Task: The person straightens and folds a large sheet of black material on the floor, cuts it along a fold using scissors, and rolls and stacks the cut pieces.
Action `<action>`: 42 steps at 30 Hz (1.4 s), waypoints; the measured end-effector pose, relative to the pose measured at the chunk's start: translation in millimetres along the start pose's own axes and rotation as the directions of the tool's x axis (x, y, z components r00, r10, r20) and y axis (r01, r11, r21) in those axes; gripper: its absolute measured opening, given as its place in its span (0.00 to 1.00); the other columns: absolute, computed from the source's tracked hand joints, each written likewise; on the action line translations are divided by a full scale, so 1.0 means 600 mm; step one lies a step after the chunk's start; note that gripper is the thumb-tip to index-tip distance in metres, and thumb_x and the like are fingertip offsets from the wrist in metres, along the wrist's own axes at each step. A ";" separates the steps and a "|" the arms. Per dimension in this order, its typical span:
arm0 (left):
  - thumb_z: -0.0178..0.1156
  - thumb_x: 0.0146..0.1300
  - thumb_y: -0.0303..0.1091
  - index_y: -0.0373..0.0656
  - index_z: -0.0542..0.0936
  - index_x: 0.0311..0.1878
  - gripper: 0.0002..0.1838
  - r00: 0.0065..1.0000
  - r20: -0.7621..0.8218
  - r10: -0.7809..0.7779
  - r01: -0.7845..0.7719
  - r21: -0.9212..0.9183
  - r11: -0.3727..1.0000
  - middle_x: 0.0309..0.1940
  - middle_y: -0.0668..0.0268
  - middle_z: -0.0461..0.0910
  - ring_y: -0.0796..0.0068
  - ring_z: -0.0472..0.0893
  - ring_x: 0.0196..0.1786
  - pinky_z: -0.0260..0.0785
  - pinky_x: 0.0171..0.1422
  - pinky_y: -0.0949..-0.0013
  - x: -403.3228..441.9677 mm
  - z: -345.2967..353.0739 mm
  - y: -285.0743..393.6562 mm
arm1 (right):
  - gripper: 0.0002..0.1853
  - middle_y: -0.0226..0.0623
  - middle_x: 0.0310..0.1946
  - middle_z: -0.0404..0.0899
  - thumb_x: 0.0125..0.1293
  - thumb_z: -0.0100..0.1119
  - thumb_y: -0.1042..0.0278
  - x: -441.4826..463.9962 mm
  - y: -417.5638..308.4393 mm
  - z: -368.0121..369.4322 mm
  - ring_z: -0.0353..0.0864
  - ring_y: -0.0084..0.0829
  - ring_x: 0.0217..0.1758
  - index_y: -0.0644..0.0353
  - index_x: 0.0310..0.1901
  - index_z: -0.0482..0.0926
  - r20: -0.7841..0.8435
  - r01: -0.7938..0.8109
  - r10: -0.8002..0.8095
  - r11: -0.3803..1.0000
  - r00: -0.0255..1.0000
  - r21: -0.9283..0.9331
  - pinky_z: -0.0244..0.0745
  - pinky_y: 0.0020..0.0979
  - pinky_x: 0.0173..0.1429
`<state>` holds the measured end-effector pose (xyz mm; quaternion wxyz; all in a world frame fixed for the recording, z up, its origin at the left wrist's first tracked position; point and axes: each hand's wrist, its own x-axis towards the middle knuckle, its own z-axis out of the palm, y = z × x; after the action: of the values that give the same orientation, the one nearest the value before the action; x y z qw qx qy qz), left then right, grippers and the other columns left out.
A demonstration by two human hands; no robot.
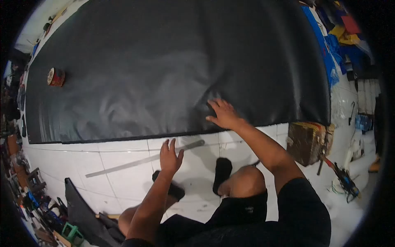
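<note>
A large black sheet (164, 61) with a few wrinkles covers much of the white tiled floor. On it, close to its front edge, lies my right hand (224, 114), fingers spread and nothing held. My left hand (170, 157) is in front of the sheet's edge, above the floor, with its fingers apart and empty. Below and beside that hand, a long metal ruler (135, 161) lies slantwise on the tiles. A red round tin (56, 77) rests on the left part of the sheet.
A worn brown block (303, 143) stands at the sheet's right front corner, with tools and wires (345, 181) beside it. Dark cloth (84, 210) and a green stool (72, 234) are at the lower left. Blue material (329, 61) borders the sheet's right side.
</note>
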<state>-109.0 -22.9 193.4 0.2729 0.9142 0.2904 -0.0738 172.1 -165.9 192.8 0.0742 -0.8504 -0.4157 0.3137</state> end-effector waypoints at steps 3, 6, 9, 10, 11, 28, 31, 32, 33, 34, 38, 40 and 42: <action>0.62 0.64 0.51 0.44 0.61 0.73 0.40 0.988 -0.064 0.138 -0.126 0.167 0.978 0.74 0.46 0.54 0.44 0.52 0.77 0.42 0.79 0.45 0.094 0.093 -0.027 | 0.42 0.48 0.76 0.49 0.67 0.50 0.34 0.126 0.031 0.032 0.43 0.50 0.80 0.51 0.75 0.56 -0.217 0.072 -0.104 0.986 0.971 -0.148 0.39 0.53 0.80; 0.54 0.67 0.58 0.45 0.57 0.76 0.41 0.978 -0.059 0.199 -0.178 0.254 0.951 0.76 0.47 0.49 0.45 0.49 0.78 0.37 0.80 0.43 0.153 0.143 -0.030 | 0.45 0.46 0.78 0.43 0.65 0.44 0.27 0.208 0.069 0.072 0.36 0.51 0.81 0.48 0.76 0.54 -0.357 0.036 -0.116 0.974 0.927 -0.224 0.31 0.56 0.80; 0.49 0.68 0.62 0.45 0.57 0.76 0.41 0.984 -0.034 0.177 -0.162 0.258 0.952 0.76 0.45 0.48 0.44 0.48 0.78 0.36 0.79 0.41 0.185 0.179 -0.041 | 0.45 0.45 0.79 0.42 0.65 0.45 0.27 0.240 0.087 0.090 0.34 0.50 0.82 0.47 0.76 0.54 -0.419 0.018 -0.106 0.978 0.902 -0.209 0.28 0.56 0.80; 0.51 0.66 0.61 0.41 0.57 0.75 0.43 0.977 -0.046 0.208 -0.190 0.252 0.949 0.76 0.42 0.47 0.39 0.49 0.77 0.36 0.78 0.39 0.188 0.192 -0.054 | 0.44 0.45 0.79 0.41 0.65 0.46 0.28 0.242 0.095 0.096 0.33 0.49 0.82 0.47 0.76 0.54 -0.376 0.016 -0.071 0.989 0.924 -0.150 0.27 0.55 0.80; 0.51 0.66 0.61 0.41 0.57 0.75 0.43 0.975 -0.067 0.214 -0.190 0.256 0.948 0.76 0.42 0.47 0.39 0.49 0.77 0.36 0.78 0.39 0.193 0.194 -0.051 | 0.44 0.45 0.79 0.41 0.65 0.46 0.28 0.244 0.101 0.089 0.33 0.49 0.82 0.47 0.76 0.54 -0.391 0.022 -0.084 0.987 0.916 -0.160 0.27 0.55 0.80; 0.51 0.66 0.59 0.39 0.58 0.75 0.42 0.931 -0.159 0.329 -0.246 0.395 0.885 0.75 0.40 0.52 0.39 0.52 0.77 0.40 0.78 0.40 0.184 0.223 -0.061 | 0.35 0.47 0.76 0.50 0.68 0.45 0.32 -0.011 0.197 0.247 0.43 0.54 0.80 0.40 0.72 0.64 -0.552 -0.208 0.051 0.952 0.832 -0.226 0.36 0.65 0.76; 0.54 0.67 0.51 0.44 0.61 0.74 0.36 0.899 -0.240 0.365 -0.245 0.417 0.876 0.74 0.44 0.55 0.42 0.56 0.76 0.44 0.77 0.40 0.185 0.217 -0.044 | 0.34 0.51 0.74 0.55 0.68 0.51 0.38 -0.080 0.292 0.225 0.49 0.55 0.78 0.51 0.69 0.67 -0.653 -0.401 0.240 0.910 0.719 -0.107 0.44 0.59 0.76; 0.57 0.66 0.46 0.46 0.65 0.72 0.32 0.875 -0.160 0.456 -0.352 0.434 0.829 0.72 0.47 0.58 0.44 0.58 0.75 0.47 0.77 0.41 0.185 0.209 -0.036 | 0.32 0.53 0.71 0.59 0.68 0.56 0.45 -0.111 0.301 0.218 0.55 0.55 0.75 0.56 0.66 0.69 -0.680 -0.387 0.260 0.922 0.685 -0.037 0.52 0.52 0.75; 0.59 0.66 0.41 0.49 0.69 0.69 0.28 0.836 -0.087 0.542 -0.453 0.446 0.771 0.71 0.49 0.61 0.46 0.61 0.73 0.50 0.76 0.43 0.183 0.205 -0.021 | 0.30 0.53 0.67 0.64 0.67 0.58 0.48 -0.148 0.300 0.220 0.60 0.54 0.71 0.58 0.64 0.71 -0.703 -0.355 0.270 0.935 0.657 0.028 0.57 0.49 0.72; 0.61 0.63 0.33 0.52 0.76 0.63 0.24 0.813 -0.079 0.576 -0.547 0.236 0.803 0.67 0.54 0.67 0.50 0.64 0.72 0.53 0.76 0.44 0.177 0.199 0.006 | 0.27 0.54 0.63 0.68 0.67 0.60 0.52 -0.191 0.294 0.226 0.66 0.53 0.68 0.61 0.62 0.72 -0.725 -0.316 0.278 0.945 0.630 0.088 0.62 0.46 0.70; 0.61 0.61 0.32 0.50 0.78 0.61 0.22 0.671 0.014 0.741 -0.742 0.014 0.671 0.65 0.56 0.69 0.52 0.66 0.71 0.54 0.75 0.45 0.160 0.247 0.046 | 0.22 0.50 0.47 0.74 0.66 0.61 0.55 -0.368 0.237 0.342 0.74 0.49 0.51 0.67 0.51 0.73 -0.537 -0.560 0.672 0.733 0.509 0.386 0.70 0.45 0.57; 0.61 0.61 0.32 0.50 0.76 0.62 0.24 0.685 -0.013 0.728 -0.728 0.016 0.686 0.65 0.56 0.69 0.53 0.67 0.70 0.54 0.75 0.44 0.161 0.274 0.043 | 0.19 0.48 0.49 0.75 0.67 0.59 0.56 -0.435 0.194 0.419 0.75 0.46 0.53 0.63 0.50 0.74 -0.346 -0.634 0.853 0.522 0.390 0.570 0.71 0.44 0.57; 0.60 0.63 0.32 0.50 0.76 0.63 0.23 0.681 0.001 0.732 -0.731 0.057 0.680 0.65 0.56 0.70 0.53 0.67 0.70 0.53 0.76 0.43 0.162 0.280 0.046 | 0.17 0.46 0.48 0.75 0.68 0.58 0.57 -0.488 0.153 0.486 0.75 0.44 0.53 0.61 0.49 0.74 -0.150 -0.654 0.950 0.298 0.273 0.696 0.71 0.43 0.55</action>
<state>-9.9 -84.9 36.4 0.2525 0.9617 -0.0976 0.0438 -74.7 -485.0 64.3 0.2292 -0.9319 0.2420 0.1429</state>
